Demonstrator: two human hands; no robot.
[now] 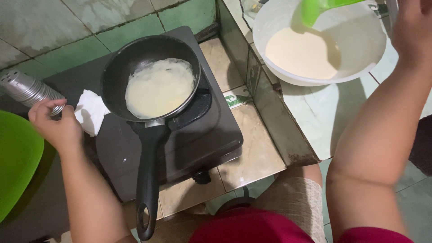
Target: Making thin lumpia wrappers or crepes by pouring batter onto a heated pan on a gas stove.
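Fingers [47, 108] around ribbed metal shaker [28, 90]

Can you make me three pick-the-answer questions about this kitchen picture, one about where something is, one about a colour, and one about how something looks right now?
1. Where is the frying pan?
A. On the black stove
B. Inside the white bowl
C. On the floor

2. What colour is the ladle in the white bowl?
A. Red
B. Green
C. Blue

3. What is in the pan right now?
A. Nothing
B. Water to the rim
C. A thin pale round of batter

Answers:
1 A, the pan sits on the stove's burner.
2 B, the ladle leaning in the bowl is bright green.
3 C, a flat pale layer covers the pan's bottom.
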